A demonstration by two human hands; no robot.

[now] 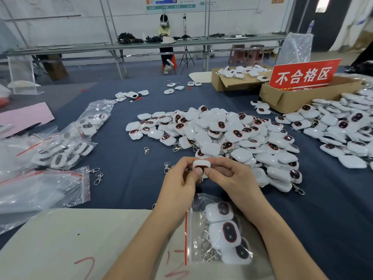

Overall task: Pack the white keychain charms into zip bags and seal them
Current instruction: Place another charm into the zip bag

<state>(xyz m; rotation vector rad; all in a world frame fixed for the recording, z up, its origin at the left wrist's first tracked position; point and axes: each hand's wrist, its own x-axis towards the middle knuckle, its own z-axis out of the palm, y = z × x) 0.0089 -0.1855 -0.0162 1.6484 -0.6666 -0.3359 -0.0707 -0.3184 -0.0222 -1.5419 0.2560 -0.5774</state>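
Both hands hold one white keychain charm (201, 165) with a dark red-rimmed oval, just above the table's near middle. My left hand (179, 184) pinches its left side and my right hand (232, 178) pinches its right side, thumbs on its front. Below my wrists lies a clear zip bag (220, 231) with a red strip, holding three charms with their metal clips. A big heap of loose charms (222, 134) lies just beyond my hands on the blue cloth.
Filled zip bags (66, 146) and empty bags (40, 190) lie at the left. More charms (343, 130) pile up at the right beside cardboard boxes (292, 98) with a red sign (304, 74). Loose clips (96, 174) lie near. A person sits at a far table.
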